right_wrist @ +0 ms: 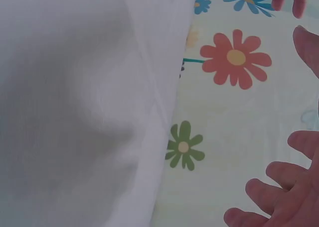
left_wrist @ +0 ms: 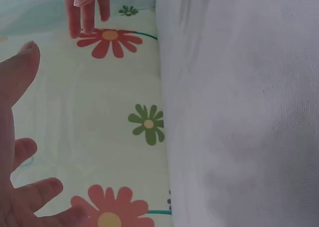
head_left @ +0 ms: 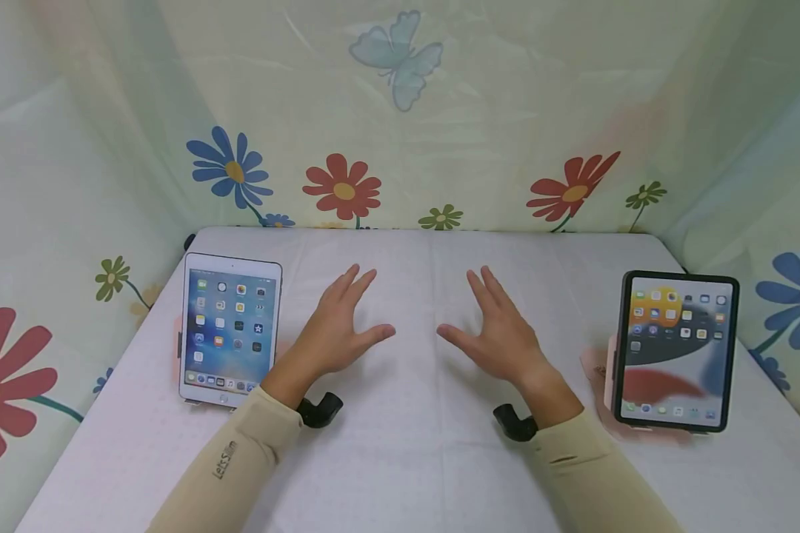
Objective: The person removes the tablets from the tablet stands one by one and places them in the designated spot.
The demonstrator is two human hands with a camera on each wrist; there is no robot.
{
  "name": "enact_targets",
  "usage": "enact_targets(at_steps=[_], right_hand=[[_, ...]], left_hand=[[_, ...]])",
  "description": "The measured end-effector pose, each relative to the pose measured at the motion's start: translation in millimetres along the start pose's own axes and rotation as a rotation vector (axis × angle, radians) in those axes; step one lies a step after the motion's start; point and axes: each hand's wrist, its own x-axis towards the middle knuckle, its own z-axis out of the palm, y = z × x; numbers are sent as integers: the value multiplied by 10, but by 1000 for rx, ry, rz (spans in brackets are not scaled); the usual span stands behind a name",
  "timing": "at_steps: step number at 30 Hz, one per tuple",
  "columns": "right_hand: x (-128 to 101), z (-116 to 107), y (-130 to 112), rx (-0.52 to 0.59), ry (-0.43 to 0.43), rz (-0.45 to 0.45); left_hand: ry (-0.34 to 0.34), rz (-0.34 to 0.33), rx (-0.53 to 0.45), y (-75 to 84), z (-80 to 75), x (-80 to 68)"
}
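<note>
My left hand (head_left: 336, 326) is held over the middle of the white table, thumb and fingers spread, with nothing in it. Facing it across a gap, my right hand (head_left: 503, 333) is spread the same way and holds nothing either. Left of my left hand, a white-framed tablet (head_left: 230, 326) leans on a stand, its screen lit with app icons. A dark-framed tablet (head_left: 676, 352), also lit, stands on a pink stand (head_left: 603, 377) to the right of my right hand. In the left wrist view, fingers of the left hand (left_wrist: 30, 187) show; in the right wrist view, those of the right hand (right_wrist: 289, 187).
A white cloth (head_left: 407, 474) covers the table. Behind and beside it hangs a pale curtain (head_left: 493, 96) printed with flowers and a butterfly. A black wrist mount (head_left: 320, 411) sits at the left wrist, another black mount (head_left: 515, 423) at the right. Beige sleeves cover both forearms.
</note>
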Motion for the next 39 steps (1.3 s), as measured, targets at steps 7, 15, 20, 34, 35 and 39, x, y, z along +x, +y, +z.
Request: enact_targets(at_steps=[7, 15, 20, 34, 35, 39], right_hand=[[-19, 53, -31, 131, 0, -26], [-38, 118, -126, 243, 30, -61], [-56, 158, -176, 333, 26, -75], [-102, 277, -287, 494, -30, -125], [-107, 287, -293, 504, -36, -130], [-121, 319, -318, 530, -42, -145]], left_hand=[[-6, 24, -78, -16, -20, -77], [30, 62, -168, -55, -50, -179], [47, 94, -215, -79, -69, -228], [66, 89, -284, -168, -138, -359], [70, 91, -286, -177, -138, -367], [84, 106, -289, -198, -154, -405]])
